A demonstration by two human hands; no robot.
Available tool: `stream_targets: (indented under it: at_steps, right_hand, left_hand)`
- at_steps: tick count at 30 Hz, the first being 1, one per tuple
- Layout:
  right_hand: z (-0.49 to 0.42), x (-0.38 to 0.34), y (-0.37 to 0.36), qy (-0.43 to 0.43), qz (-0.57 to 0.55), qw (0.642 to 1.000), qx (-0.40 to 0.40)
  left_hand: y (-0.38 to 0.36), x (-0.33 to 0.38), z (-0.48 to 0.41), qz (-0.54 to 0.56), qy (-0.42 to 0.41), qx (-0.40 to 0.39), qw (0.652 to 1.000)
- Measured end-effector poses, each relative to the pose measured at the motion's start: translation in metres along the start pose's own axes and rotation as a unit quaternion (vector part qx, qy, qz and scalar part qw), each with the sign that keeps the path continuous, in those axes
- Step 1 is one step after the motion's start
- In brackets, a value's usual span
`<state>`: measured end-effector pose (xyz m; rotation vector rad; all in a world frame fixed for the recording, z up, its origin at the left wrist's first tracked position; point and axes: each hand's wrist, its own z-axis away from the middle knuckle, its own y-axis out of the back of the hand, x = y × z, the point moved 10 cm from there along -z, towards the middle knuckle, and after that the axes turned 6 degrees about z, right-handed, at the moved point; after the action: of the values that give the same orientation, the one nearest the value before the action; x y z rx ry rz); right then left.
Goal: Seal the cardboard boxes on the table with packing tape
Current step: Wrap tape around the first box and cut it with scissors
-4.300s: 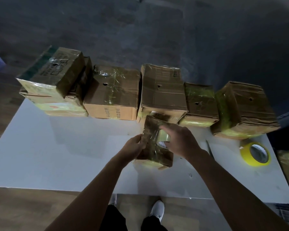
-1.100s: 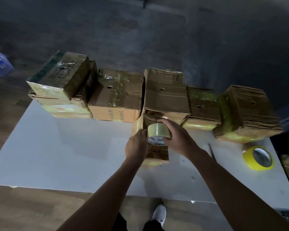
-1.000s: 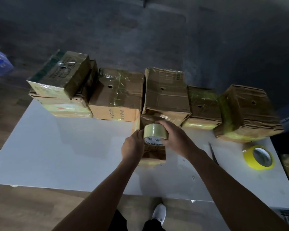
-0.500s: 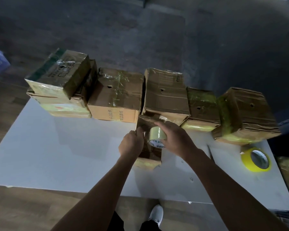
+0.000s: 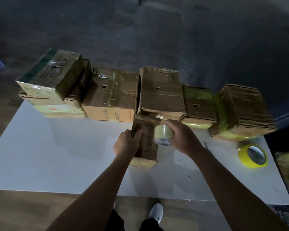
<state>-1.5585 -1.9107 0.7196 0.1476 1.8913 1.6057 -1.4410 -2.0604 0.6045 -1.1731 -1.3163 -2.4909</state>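
We see both bare forearms reaching far, converging mid-scene. Left grip (image 5: pixel 126 143) curled, fingers hooked over the left edge of the small box (image 5: pixel 148 121). Right grip (image 5: pixel 180 135) knuckles up, wrapped round the tape roll (image 5: pixel 163 133).

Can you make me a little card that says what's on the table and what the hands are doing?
left hand: grips the left side of the small box
right hand: holds the clear tape roll at the small box's right side
small box: stands on the white table, in front of the other boxes
row of boxes: along the table's far edge, one stacked on another at the left end
yellow tape roll: lies on the table to the right, no hand on it
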Motion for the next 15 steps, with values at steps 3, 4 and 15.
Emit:
stream_targets:
  at_steps: [3,4,15]
  right_hand:
    - [0.012,0.015,0.003,-0.012,0.061,0.998,-0.009]
    - [0.018,0.018,-0.002,-0.016,0.075,0.997,-0.014]
    - [0.03,0.044,-0.063,-0.064,0.143,0.985,-0.066]
  left_hand:
    - [-0.001,0.002,0.001,-0.009,-0.005,0.003,1.0]
    - [-0.001,0.002,0.002,-0.016,-0.007,0.007,1.0]
    - [-0.008,0.001,0.008,0.069,-0.007,-0.058,0.996]
